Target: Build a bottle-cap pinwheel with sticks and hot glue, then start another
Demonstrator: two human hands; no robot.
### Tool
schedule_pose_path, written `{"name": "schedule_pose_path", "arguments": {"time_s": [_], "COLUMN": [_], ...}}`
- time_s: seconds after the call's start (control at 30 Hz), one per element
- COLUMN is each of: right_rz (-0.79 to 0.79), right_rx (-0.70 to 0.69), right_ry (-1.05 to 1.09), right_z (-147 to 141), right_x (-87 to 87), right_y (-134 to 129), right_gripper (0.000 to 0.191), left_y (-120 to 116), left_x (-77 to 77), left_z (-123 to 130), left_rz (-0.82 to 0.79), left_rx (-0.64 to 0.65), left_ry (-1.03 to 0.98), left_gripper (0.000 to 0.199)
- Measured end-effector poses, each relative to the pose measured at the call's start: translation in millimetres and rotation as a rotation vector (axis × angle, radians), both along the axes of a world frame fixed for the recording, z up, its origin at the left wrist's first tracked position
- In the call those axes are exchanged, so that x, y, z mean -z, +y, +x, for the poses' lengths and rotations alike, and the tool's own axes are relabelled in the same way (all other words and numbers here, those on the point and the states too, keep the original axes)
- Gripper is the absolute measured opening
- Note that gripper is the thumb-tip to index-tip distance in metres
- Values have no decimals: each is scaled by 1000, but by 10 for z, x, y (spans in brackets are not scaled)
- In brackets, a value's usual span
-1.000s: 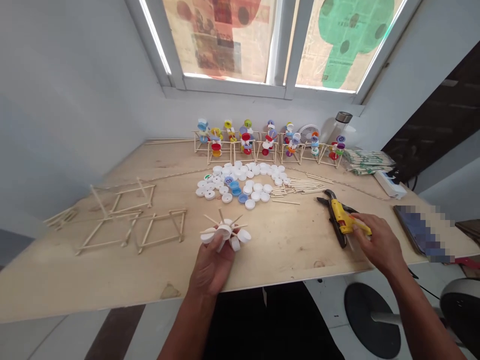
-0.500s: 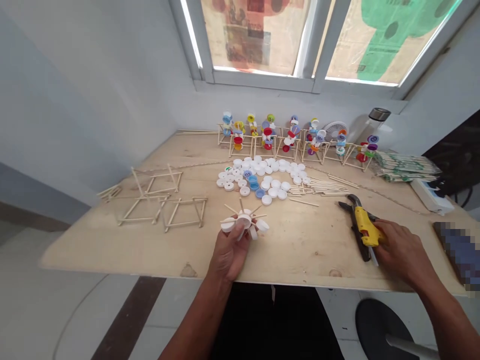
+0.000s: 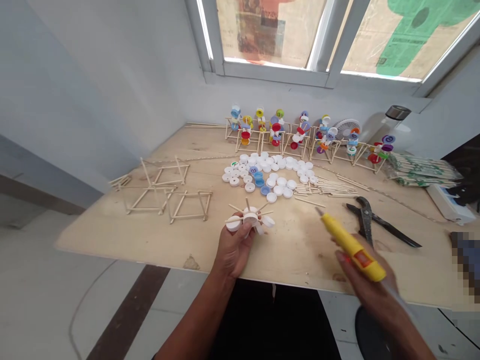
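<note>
My left hand grips a small wheel of sticks and white bottle caps above the near part of the wooden table. Several sticks spread from its middle cap, and white caps sit at its sides. My right hand, slightly blurred, is wrapped round a yellow glue gun, whose nozzle points up and to the left. Dark pliers lie on the table just beyond the glue gun. Loose white caps and a few blue ones lie beyond the wheel.
Stick frames stand at the left. Loose sticks lie right of the caps. Along the wall are colourful cap wheels on frames, a fan and a bottle. Packed sticks and a white power strip are at the right.
My right hand has lifted the glue gun off the pliers and moved it left, its nozzle now swung toward the wheel. The view has shifted slightly; my left hand still holds the wheel.
</note>
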State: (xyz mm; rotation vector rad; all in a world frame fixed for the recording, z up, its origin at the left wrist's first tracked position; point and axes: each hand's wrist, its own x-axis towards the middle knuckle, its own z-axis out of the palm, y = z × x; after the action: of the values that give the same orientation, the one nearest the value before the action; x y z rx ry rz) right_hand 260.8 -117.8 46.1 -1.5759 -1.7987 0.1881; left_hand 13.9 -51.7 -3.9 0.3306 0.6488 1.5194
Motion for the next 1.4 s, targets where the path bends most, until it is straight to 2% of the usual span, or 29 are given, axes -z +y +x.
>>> {"name": "schedule_pose_path", "arguments": {"time_s": [0.07, 0.13, 0.27, 0.4, 0.67, 0.87, 1.2, 1.4], "right_rz": [-113, -155, -143, -134, -40, -5, 48, 25], "right_rx": [-113, -161, -174, -138, -180, -202, -160, -139], "right_ry": [87, 152, 227, 224, 94, 35, 17, 24], "right_z": [-281, -472, -627, -657, -687, -685, -760, -755], "right_x": [-39, -58, -31, 30, 143, 192, 164, 210], "right_y": [-8, -16, -20, -3, 75, 103, 155, 153], "right_gripper": [16, 12, 7, 10, 9, 8, 12, 16], "left_y": [-18, -36, -60, -65, -97, -105, -96, -106], "left_x": [-3, -8, -15, 12, 25, 5, 26, 20], "left_z": [14, 32, 58, 52, 69, 81, 77, 79], "left_rz": [5, 13, 18, 7, 8, 18, 32, 28], "left_rx": [-11, -22, -56, -122, -190, -217, -224, -218], "left_ry": [47, 110, 220, 353, 561, 633, 697, 709], "left_gripper": [33, 32, 34, 33, 40, 38, 36, 35]}}
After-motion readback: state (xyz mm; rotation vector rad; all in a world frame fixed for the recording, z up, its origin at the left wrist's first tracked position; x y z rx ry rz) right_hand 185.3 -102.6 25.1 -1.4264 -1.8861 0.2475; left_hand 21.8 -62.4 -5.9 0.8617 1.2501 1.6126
